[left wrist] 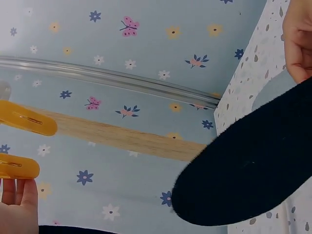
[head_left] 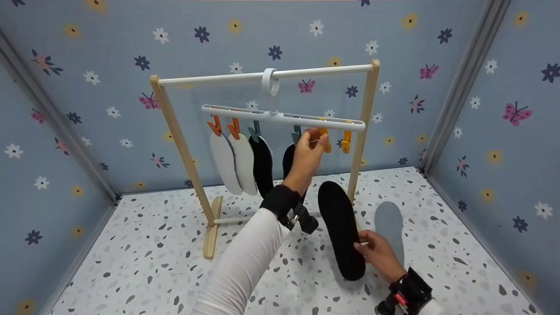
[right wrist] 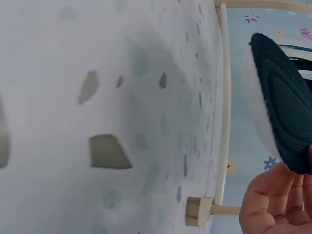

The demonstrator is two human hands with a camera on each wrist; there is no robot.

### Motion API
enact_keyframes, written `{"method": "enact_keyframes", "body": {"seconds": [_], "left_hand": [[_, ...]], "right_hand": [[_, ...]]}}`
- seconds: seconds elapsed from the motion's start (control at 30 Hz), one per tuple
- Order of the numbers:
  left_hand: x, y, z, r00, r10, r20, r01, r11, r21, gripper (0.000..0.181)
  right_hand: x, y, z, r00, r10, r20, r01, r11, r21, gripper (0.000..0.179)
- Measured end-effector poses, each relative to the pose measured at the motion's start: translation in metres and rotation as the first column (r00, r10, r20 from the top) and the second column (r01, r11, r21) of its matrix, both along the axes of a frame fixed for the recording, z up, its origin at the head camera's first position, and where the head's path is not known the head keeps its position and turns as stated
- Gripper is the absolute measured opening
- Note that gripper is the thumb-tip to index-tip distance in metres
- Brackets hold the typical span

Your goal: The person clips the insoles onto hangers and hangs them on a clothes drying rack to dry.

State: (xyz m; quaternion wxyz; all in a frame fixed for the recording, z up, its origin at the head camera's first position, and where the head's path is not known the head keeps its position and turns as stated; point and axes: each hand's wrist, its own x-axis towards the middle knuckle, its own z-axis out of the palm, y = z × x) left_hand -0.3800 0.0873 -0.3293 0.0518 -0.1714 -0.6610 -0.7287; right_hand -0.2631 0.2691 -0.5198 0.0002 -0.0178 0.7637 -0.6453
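My left hand (head_left: 307, 153) is up at the hanger's right half, its fingertips pinching the lower end of a yellow clip (left wrist: 19, 166). A second yellow clip (head_left: 346, 142) hangs beside it with nothing in it. Lower down, my right hand (head_left: 378, 253) grips a black insole (head_left: 340, 229) by its edge near the bottom; the insole's top end is below the clips, apart from them. From the white hanger (head_left: 245, 113), orange and green clips hold a light grey insole (head_left: 224, 159), a cream insole (head_left: 244, 164) and two black insoles, one (head_left: 288, 159) partly hidden by my left arm.
The hanger's hook hangs on the white top bar (head_left: 210, 79) of a wooden-post rack (head_left: 179, 140). A grey insole (head_left: 388, 218) lies on the speckled table (head_left: 144, 245) at the right. Flower-patterned walls (head_left: 280, 26) close in the back and sides.
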Motion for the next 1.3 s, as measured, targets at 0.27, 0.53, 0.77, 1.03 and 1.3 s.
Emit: {"method": "enact_keyframes", "body": {"seconds": [0.27,0.53,0.77,1.03,1.3], "left_hand": [[-0.001,-0.002,0.003,1.000,0.011,-0.021,-0.011,1.000,-0.014,0.028],[0.001,-0.002,0.004,0.999,0.022,-0.029,-0.022,1.000,-0.003,0.021],[0.003,-0.002,0.005,0.999,0.010,-0.032,-0.010,1.000,0.014,0.016],[0.002,-0.006,0.004,0.999,0.041,-0.034,-0.041,0.999,0.012,0.019],[0.005,-0.006,0.004,0.998,0.014,-0.058,-0.011,0.999,0.047,0.013]], "right_hand": [[-0.001,-0.009,0.011,0.997,-0.017,-0.080,0.013,0.999,-0.051,0.023],[0.000,-0.017,0.020,0.970,-0.116,-0.215,0.126,0.991,0.035,0.015],[-0.002,-0.019,0.026,0.964,-0.142,-0.226,0.154,0.988,0.035,0.015],[-0.003,-0.024,0.034,0.944,-0.143,-0.297,0.174,0.982,0.080,0.017],[0.010,-0.034,0.061,0.946,-0.150,-0.286,0.181,0.980,0.083,0.016]]}}
